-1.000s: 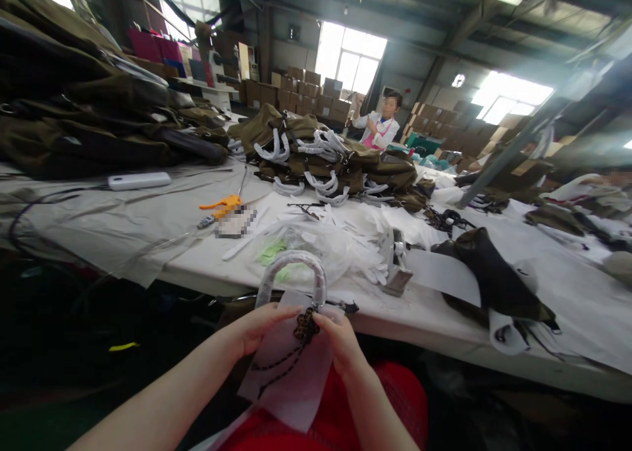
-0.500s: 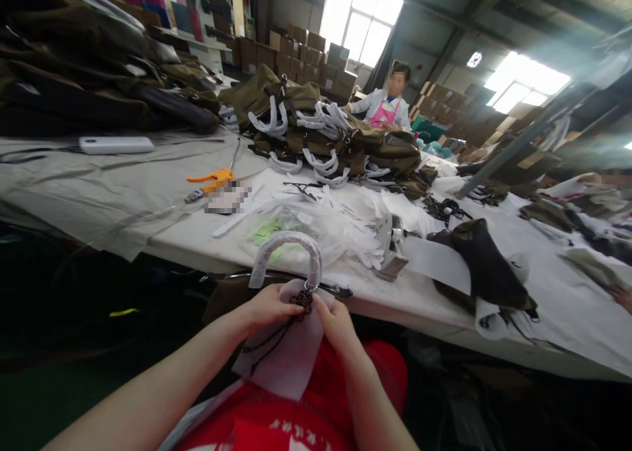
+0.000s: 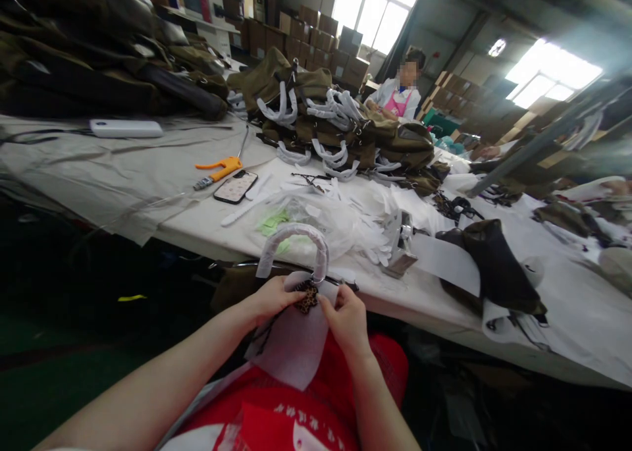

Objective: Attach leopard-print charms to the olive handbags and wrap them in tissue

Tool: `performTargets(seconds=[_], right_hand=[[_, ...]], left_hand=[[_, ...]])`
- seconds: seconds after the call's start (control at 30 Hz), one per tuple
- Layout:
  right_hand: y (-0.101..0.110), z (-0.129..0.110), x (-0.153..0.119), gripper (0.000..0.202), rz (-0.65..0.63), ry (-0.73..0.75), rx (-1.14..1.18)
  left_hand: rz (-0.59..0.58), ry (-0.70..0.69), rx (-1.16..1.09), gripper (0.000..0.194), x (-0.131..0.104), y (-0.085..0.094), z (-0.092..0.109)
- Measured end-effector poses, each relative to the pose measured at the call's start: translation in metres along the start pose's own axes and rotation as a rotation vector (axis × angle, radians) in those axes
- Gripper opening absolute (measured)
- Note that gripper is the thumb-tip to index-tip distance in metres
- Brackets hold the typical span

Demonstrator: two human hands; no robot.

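A leopard-print charm point(image 3: 308, 297) hangs below the bag's handle point(image 3: 291, 232), which is wrapped in white film. Under it lies a thin white sheet point(image 3: 295, 349) that drapes towards my lap. My left hand point(image 3: 272, 299) is closed, its thumb pressing the charm's left side against the sheet. On the other side my right hand point(image 3: 348, 315) pinches the sheet, thumb tip close by the charm's right edge. A dark braided cord trails down to the left. Part of an olive bag point(image 3: 232, 290) shows at the table edge, mostly hidden behind my hands.
A clear plastic bag point(image 3: 316, 217) and a metal tape dispenser point(image 3: 401, 247) sit just beyond. Further left are a phone point(image 3: 236, 187), an orange air gun point(image 3: 224, 168) and a white power bank point(image 3: 126, 129). Piled olive bags point(image 3: 355, 141) stand behind; a co-worker point(image 3: 399, 95) is beyond them.
The charm, bunched and dark before, now shows its spotted face more flatly. My right hand's fingers have lifted and curled at the sheet. The view has shifted slightly.
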State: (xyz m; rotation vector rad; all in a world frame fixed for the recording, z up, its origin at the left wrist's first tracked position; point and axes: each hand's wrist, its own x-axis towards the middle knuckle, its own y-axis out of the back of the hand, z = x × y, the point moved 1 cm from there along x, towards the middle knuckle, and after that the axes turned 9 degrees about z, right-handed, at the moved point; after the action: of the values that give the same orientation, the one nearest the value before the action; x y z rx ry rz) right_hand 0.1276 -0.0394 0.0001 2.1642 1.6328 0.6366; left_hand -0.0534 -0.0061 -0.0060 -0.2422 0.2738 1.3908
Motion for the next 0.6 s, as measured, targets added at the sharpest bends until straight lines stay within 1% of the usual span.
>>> performTargets(seconds=[0.1, 0.17, 0.23, 0.3, 0.37, 0.47, 0.5, 0.53, 0.6], right_hand=[[-0.006, -0.001, 0.001, 0.030, 0.014, -0.056, 0.159], [-0.016, -0.003, 0.002, 0.033, 0.026, -0.074, 0.191], [-0.028, -0.005, 0.003, 0.034, 0.033, -0.088, 0.186], [-0.037, -0.007, 0.004, 0.033, 0.025, -0.112, 0.192], [-0.041, -0.008, 0.004, 0.031, 0.010, -0.140, 0.216], [-0.040, -0.009, 0.003, 0.026, 0.010, -0.166, 0.250], [-0.039, -0.009, 0.003, 0.026, 0.006, -0.176, 0.270], [-0.037, -0.010, 0.003, 0.027, 0.000, -0.189, 0.295], [-0.036, -0.009, 0.003, 0.031, -0.014, -0.215, 0.363]], left_hand=[[0.044, -0.106, 0.142, 0.029, -0.004, -0.005, -0.003], [0.076, -0.194, 0.227, 0.022, -0.009, -0.009, -0.002], [0.114, -0.259, 0.290, 0.020, -0.015, -0.013, -0.001], [0.152, -0.297, 0.333, 0.019, -0.020, -0.016, 0.001], [0.174, -0.322, 0.356, 0.020, -0.023, -0.019, 0.001], [0.169, -0.401, 0.282, 0.032, -0.025, -0.024, -0.002], [0.146, -0.405, 0.229, 0.036, -0.023, -0.025, -0.004], [0.124, -0.381, 0.163, 0.037, -0.021, -0.025, -0.006], [0.124, -0.249, 0.036, 0.032, -0.016, -0.024, -0.010]])
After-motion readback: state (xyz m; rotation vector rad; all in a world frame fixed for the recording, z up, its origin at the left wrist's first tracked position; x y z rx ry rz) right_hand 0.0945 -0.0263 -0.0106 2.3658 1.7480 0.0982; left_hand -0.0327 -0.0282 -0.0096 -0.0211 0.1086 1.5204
